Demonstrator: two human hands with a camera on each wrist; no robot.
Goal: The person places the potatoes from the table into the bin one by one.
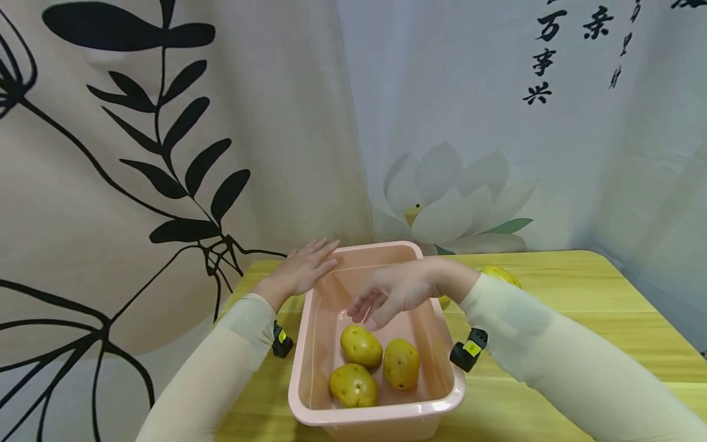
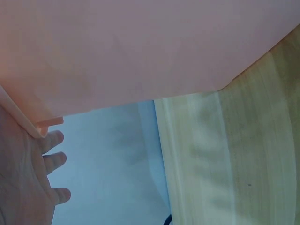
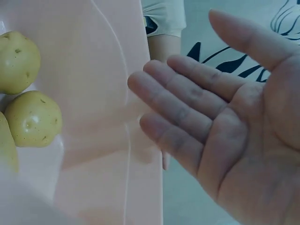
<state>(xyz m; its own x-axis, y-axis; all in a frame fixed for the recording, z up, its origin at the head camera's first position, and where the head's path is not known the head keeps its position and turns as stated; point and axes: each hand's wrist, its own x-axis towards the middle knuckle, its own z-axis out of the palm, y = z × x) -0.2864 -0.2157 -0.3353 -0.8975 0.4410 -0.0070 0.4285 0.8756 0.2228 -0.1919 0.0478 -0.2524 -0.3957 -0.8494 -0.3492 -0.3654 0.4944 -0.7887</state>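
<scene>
Three yellow potatoes lie in the near half of a pink plastic basin [image 1: 375, 416]: one potato [image 1: 361, 345] at the back, one [image 1: 354, 386] in front and one [image 1: 401, 364] on the right. My left hand [image 1: 301, 268] rests on the basin's far left rim, fingers extended; in the left wrist view the fingers [image 2: 55, 161] show beside the rim. Above the basin hovers my right hand [image 1: 394, 293], holding nothing. The right wrist view shows its palm [image 3: 253, 154] with loosely extended fingers, apart from the potatoes [image 3: 33, 118].
The basin stands on a wood-grain table [image 1: 580, 331]. Behind my right forearm another potato [image 1: 501, 276] lies on the table, and a further yellow piece [image 1: 444, 301] shows beside the basin, mostly hidden. A printed curtain [image 1: 287, 123] hangs behind the table.
</scene>
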